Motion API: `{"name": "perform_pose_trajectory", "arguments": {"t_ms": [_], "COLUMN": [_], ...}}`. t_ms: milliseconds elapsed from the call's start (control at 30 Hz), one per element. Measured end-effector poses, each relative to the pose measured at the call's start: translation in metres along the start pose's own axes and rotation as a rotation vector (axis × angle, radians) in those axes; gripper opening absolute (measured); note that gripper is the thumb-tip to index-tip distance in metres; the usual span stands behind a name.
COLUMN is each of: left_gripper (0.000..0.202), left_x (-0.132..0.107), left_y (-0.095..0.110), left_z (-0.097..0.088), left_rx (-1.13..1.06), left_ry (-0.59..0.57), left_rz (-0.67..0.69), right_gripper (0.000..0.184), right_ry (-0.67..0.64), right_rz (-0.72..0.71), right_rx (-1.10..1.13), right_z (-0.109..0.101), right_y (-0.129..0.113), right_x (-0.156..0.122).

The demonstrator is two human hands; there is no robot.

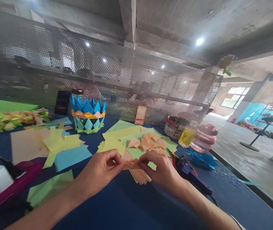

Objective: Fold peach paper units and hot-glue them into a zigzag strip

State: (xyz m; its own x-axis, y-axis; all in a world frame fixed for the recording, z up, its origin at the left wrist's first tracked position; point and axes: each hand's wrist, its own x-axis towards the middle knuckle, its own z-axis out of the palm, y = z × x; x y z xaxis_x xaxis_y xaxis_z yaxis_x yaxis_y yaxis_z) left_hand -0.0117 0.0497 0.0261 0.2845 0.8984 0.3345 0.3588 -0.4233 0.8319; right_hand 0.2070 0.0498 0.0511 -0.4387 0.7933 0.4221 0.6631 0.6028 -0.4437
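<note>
Between my two hands, at the middle of the view, is a small piece of orange folded paper [132, 163]. My left hand [109, 164] pinches its left end, and my right hand [157, 164] pinches the right end. Just below it lies a stack of pale orange paper slips [140, 177]. Beyond the hands, several folded orange paper pieces [152, 141] are heaped on green and yellow sheets [127, 131]. A purple-blue glue gun [192, 177] rests beside my right forearm, partly over pliers with yellow handles [172, 153].
A layered blue, orange and green folded-paper basket [89, 115] stands at the back left. To the right are a round container [175, 126], a yellow-labelled bottle [186, 135], a pink bottle [203, 138] and crumpled blue paper [203, 159]. A perforated metal screen [117, 76] borders the table.
</note>
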Motion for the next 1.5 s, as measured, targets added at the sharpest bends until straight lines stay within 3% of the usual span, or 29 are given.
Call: {"name": "perform_pose_trajectory", "arguments": {"t_ms": [433,633,733,967,1133,1300,1433,1500], "left_gripper": [0.023,0.020,0.019,0.019,0.019,0.005,0.041,0.050], "left_x": [-0.002,-0.006,-0.008,-0.009,-0.009,-0.009,-0.009,-0.008], "left_y": [0.001,0.001,0.002,-0.001,0.001,-0.001,-0.007,-0.009], "left_z": [0.000,0.004,0.005,0.006,0.007,0.008,0.010,0.011], "left_rx": [0.074,0.166,0.200,0.238,0.256,0.290,0.327,0.345], "left_ry": [0.055,0.044,0.036,0.031,0.021,0.029,0.086,0.091], "left_rz": [0.040,0.107,0.132,0.168,0.184,0.226,0.232,0.236], "right_gripper": [0.006,0.023,0.022,0.026,0.019,0.015,0.014,0.014], "right_ry": [-0.048,-0.171,-0.196,-0.179,-0.127,-0.087,-0.069,-0.065], "right_rz": [0.011,0.127,0.099,0.062,0.037,-0.059,-0.166,-0.215], "right_rx": [-0.006,0.104,0.157,0.146,0.111,0.061,0.040,0.028], "right_z": [0.000,0.000,0.003,0.010,0.012,0.011,0.011,0.012], "right_y": [-0.004,-0.010,-0.007,0.005,0.004,0.000,-0.002,-0.002], "right_x": [-0.001,-0.001,0.000,0.000,-0.003,-0.003,-0.003,-0.003]}}
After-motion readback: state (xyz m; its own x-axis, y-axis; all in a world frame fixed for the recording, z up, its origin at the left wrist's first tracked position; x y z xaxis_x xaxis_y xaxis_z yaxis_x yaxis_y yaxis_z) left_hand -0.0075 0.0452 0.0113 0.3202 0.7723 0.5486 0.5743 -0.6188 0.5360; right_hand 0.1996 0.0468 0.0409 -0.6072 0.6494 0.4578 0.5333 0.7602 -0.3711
